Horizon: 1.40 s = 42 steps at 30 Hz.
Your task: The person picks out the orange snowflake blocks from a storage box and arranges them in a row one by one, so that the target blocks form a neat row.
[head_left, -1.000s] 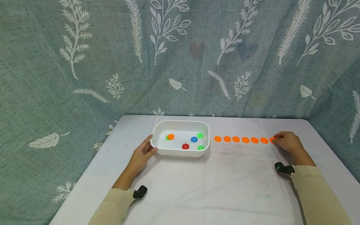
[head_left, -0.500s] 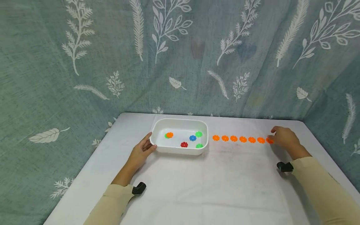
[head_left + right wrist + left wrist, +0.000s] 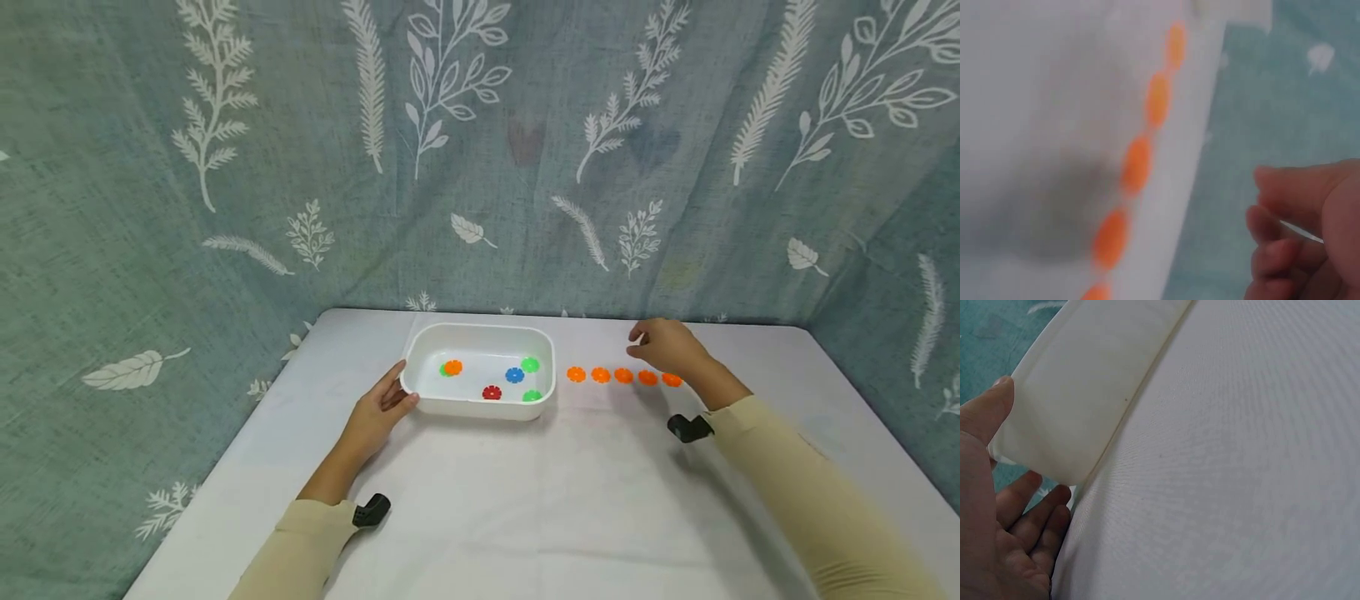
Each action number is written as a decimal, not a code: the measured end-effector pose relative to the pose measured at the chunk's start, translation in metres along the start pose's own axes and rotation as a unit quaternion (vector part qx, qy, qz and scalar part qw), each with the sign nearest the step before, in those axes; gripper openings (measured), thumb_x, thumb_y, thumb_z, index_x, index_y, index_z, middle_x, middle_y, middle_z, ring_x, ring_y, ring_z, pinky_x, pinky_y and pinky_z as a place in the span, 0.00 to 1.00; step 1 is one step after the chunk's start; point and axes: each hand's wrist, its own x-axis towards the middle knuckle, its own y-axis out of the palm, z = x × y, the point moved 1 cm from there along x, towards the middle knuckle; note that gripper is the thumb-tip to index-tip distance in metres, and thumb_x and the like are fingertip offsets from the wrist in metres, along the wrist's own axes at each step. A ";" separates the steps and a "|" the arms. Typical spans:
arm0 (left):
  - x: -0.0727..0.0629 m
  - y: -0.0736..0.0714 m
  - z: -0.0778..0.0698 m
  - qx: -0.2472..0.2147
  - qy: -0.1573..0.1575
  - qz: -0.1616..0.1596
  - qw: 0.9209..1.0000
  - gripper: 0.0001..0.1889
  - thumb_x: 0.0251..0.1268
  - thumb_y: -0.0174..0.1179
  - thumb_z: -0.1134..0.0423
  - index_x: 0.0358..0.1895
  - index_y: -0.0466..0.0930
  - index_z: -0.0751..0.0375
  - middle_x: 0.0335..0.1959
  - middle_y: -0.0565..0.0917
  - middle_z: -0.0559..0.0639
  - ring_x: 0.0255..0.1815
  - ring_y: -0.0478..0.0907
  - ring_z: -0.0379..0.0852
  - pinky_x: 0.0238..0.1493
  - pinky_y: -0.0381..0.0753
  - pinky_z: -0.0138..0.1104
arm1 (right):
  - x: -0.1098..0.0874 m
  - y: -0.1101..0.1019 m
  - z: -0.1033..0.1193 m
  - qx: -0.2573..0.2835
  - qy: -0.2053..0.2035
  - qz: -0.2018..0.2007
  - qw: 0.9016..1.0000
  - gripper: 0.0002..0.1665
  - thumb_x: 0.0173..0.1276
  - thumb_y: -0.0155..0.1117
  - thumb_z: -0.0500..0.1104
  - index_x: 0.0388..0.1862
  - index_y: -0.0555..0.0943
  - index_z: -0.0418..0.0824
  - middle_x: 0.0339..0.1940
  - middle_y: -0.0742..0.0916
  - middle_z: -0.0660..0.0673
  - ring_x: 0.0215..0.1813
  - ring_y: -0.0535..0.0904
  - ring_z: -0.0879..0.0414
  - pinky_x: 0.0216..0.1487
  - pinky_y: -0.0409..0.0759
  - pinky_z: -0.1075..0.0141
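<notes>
At the left end of a white plastic tub (image 3: 480, 408), my left hand (image 3: 371, 425) holds the rim, its thumb along the near side. In the left wrist view the thumb (image 3: 994, 403) lies against the tub wall (image 3: 1085, 394). Inside are notched plastic discs: a red disc (image 3: 492, 392), a blue disc (image 3: 514, 375), two green discs and an orange disc (image 3: 453, 367) overlapping another green one. My right hand (image 3: 670, 346) hovers above a row of orange discs (image 3: 624, 376), fingers loosely curled, nothing visible between them. The hand and wrist cover the row's right end.
A white cloth (image 3: 480, 500) covers the table. Behind its far edge hangs a green curtain (image 3: 525, 208) with white leaf prints, which also runs along both sides. A black wrist camera (image 3: 690, 428) sits by each sleeve cuff.
My right hand has let go of the disc at the row's right end, lifted, and moved left over the row. My left hand stays on the tub.
</notes>
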 end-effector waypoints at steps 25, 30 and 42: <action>-0.002 0.005 -0.003 -0.012 0.008 -0.007 1.000 0.44 0.61 0.66 0.44 0.78 0.54 0.43 0.69 0.70 0.53 0.67 0.69 0.49 0.62 0.71 0.36 | 0.049 0.062 0.151 0.033 -0.107 0.037 0.993 0.13 0.67 0.67 0.47 0.48 0.84 0.45 0.40 0.84 0.49 0.40 0.80 0.56 0.40 0.81 0.61; -0.005 0.005 -0.007 -0.010 0.006 -0.005 1.000 0.44 0.60 0.65 0.43 0.78 0.53 0.44 0.69 0.70 0.54 0.67 0.69 0.50 0.63 0.71 0.37 | 0.055 0.076 0.169 -0.003 -0.126 0.056 0.990 0.13 0.67 0.67 0.48 0.49 0.84 0.46 0.41 0.85 0.51 0.42 0.79 0.57 0.42 0.80 0.63; -0.003 0.005 -0.003 -0.018 0.008 -0.007 1.000 0.43 0.60 0.66 0.45 0.77 0.55 0.41 0.68 0.71 0.51 0.66 0.70 0.48 0.63 0.71 0.39 | 0.070 0.103 0.205 -0.032 -0.147 0.089 0.985 0.12 0.68 0.67 0.49 0.47 0.83 0.48 0.39 0.83 0.53 0.41 0.77 0.58 0.44 0.78 0.64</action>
